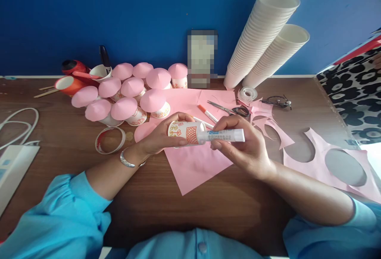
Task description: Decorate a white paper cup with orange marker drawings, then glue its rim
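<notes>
My left hand (162, 136) is closed round a white paper cup (182, 133) drawn with orange and green patterns, tipped on its side. Between the fingers of my right hand (242, 146) lies a white glue stick (224, 135), its end at the cup's rim. Below both hands spreads a pink paper sheet (190, 167). A pink paper disc (145, 131) shows partly behind my left wrist. Several decorated cups with pink cone tops stand to the left, one cone (153, 100) being closest to my left hand.
Two tall stacks of paper cups (262, 33) lean by the blue wall. Scissors (229, 109), a red-capped marker (207, 115), clear tape (247, 94) and pink offcuts (318, 160) lie right; a tape roll (110, 140) and power strip (18, 171) lie left. A phone (203, 58) stands behind.
</notes>
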`<state>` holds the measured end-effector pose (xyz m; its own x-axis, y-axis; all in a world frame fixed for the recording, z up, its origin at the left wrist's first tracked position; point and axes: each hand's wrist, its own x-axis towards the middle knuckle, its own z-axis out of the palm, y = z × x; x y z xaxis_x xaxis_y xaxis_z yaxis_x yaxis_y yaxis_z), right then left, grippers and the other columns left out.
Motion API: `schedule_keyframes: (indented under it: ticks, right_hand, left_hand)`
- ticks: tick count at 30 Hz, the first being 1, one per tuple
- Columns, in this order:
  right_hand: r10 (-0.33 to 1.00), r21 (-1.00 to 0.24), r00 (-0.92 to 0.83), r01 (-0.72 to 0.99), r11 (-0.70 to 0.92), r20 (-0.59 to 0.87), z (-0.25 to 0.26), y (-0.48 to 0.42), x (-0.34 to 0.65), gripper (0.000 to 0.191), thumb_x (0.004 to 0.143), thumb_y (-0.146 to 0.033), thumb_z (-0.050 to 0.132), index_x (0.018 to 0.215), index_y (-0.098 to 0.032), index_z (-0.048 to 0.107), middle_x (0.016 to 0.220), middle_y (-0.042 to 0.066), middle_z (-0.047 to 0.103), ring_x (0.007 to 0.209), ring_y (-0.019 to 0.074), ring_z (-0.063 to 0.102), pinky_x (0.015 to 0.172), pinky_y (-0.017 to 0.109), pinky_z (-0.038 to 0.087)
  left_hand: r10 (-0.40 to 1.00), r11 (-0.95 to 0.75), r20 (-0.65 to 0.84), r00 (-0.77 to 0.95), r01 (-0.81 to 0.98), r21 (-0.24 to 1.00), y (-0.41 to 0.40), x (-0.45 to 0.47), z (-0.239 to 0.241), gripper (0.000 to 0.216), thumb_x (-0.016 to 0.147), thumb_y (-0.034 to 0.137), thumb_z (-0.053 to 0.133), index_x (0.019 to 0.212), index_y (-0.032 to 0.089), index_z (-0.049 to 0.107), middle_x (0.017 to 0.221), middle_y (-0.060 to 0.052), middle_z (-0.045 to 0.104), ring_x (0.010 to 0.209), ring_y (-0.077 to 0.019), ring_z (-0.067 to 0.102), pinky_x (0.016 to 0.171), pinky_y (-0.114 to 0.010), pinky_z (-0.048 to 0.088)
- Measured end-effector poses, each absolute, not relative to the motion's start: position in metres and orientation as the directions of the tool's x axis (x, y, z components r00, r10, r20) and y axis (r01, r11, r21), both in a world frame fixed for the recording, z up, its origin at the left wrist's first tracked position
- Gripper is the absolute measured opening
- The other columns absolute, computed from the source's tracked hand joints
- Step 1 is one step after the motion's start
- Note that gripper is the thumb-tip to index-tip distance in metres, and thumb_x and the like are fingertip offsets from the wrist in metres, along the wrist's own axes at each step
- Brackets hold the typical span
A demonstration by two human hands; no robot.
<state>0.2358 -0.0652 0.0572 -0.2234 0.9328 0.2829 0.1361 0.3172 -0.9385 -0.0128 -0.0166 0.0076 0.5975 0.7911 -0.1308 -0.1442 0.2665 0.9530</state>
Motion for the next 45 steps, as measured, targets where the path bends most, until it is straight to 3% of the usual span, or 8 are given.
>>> schedule_keyframes:
  ticks: [9,21,25,31,34,39,42,45]
  right_hand:
    - [0.978,-0.966,-0.127,0.177,0.186,0.165,0.054,-0.054,0.234,0.017,0.088,-0.032,0.075,0.090,-0.023,0.061,0.083,0.000,0.070,0.070,0.0147,0.066,0.060,0.029,0.052]
    - [0.990,-0.992,-0.133,-0.113,-0.052,-0.036,0.036,-0.038,0.240,0.025,0.087,-0.040,0.078,0.091,-0.019,0.064,0.070,-0.003,0.067,0.056,0.0121,0.063,0.057,0.029,0.056]
    - [0.990,-0.984,-0.079,-0.146,0.104,0.116,0.041,-0.046,0.240,0.023,0.088,-0.038,0.078,0.094,-0.022,0.062,0.078,-0.003,0.067,0.059,0.0125,0.065,0.057,0.030,0.056]
    - [0.862,-0.820,-0.253,0.279,0.500,0.440,0.054,-0.060,0.239,0.015,0.087,-0.019,0.073,0.097,-0.024,0.062,0.088,0.000,0.073,0.072,0.0139,0.068,0.067,0.029,0.053]
    - [0.847,-0.746,-0.261,0.401,0.531,0.463,0.052,-0.059,0.238,0.016,0.087,-0.017,0.071,0.097,-0.024,0.061,0.087,-0.001,0.074,0.072,0.0143,0.067,0.066,0.028,0.052]
    - [0.943,-0.867,-0.103,0.374,0.331,0.315,0.045,-0.047,0.238,0.012,0.085,-0.023,0.071,0.091,-0.023,0.061,0.081,-0.002,0.071,0.067,0.0136,0.065,0.062,0.028,0.050]
    - [0.996,-0.981,-0.034,0.173,0.086,0.081,0.038,-0.038,0.241,0.014,0.087,-0.029,0.073,0.091,-0.021,0.062,0.069,-0.004,0.067,0.059,0.0131,0.064,0.057,0.028,0.050]
    - [0.998,-0.999,-0.070,-0.043,0.004,0.007,0.032,-0.034,0.243,0.017,0.089,-0.034,0.074,0.092,-0.020,0.064,0.067,-0.004,0.066,0.056,0.0123,0.064,0.058,0.028,0.052]
  left_hand:
    - [0.777,0.194,-0.094,0.622,-0.095,0.976,-0.020,-0.009,0.012,0.054,0.073,0.026,0.090,0.119,0.023,0.063,0.135,-0.011,0.060,0.111,-0.0236,0.063,0.083,-0.031,0.056]
    - [0.815,0.167,-0.044,0.578,-0.161,0.973,-0.020,-0.013,0.009,0.067,0.072,0.034,0.091,0.131,0.022,0.061,0.141,-0.012,0.059,0.120,-0.0261,0.060,0.092,-0.034,0.055]
    - [0.832,0.168,-0.064,0.551,-0.141,0.976,-0.020,-0.013,0.005,0.061,0.072,0.033,0.091,0.126,0.024,0.064,0.137,-0.010,0.062,0.115,-0.0243,0.062,0.088,-0.033,0.056]
    - [0.874,0.008,-0.020,0.486,0.027,1.000,-0.022,-0.007,0.013,0.055,0.073,0.033,0.091,0.118,0.022,0.061,0.136,-0.011,0.061,0.119,-0.0278,0.063,0.090,-0.037,0.056]
    - [0.851,-0.148,0.083,0.518,0.086,0.985,-0.022,-0.004,0.014,0.053,0.075,0.029,0.089,0.119,0.022,0.060,0.134,-0.012,0.061,0.122,-0.0290,0.061,0.094,-0.041,0.055]
    - [0.789,-0.290,0.211,0.577,0.048,0.956,-0.021,-0.005,0.010,0.054,0.074,0.026,0.090,0.121,0.024,0.062,0.127,-0.011,0.063,0.128,-0.0304,0.058,0.101,-0.044,0.054]
    - [0.811,-0.151,0.156,0.564,-0.057,0.987,-0.021,-0.008,0.007,0.057,0.075,0.029,0.089,0.125,0.024,0.062,0.134,-0.012,0.061,0.122,-0.0286,0.061,0.092,-0.038,0.057]
    - [0.852,0.002,0.072,0.518,-0.141,0.990,-0.021,-0.011,0.005,0.060,0.073,0.034,0.091,0.126,0.023,0.063,0.136,-0.012,0.063,0.116,-0.0260,0.063,0.090,-0.034,0.056]
